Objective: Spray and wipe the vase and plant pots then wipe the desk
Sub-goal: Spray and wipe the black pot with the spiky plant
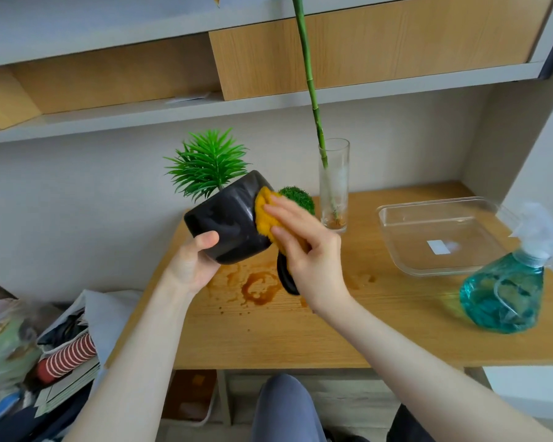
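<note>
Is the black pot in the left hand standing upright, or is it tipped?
Tipped. The black pot is lifted off the desk, its plant leaning up-left.

**Other Stuff Around the Desk**

A clear plastic tray [434, 237] sits on the right, with a small white label on its bottom. Wooden shelves [364, 55] hang on the wall up high. On the floor at the left lies a pile of bags and books [45, 352]. One thing in it has red and white stripes.
</note>
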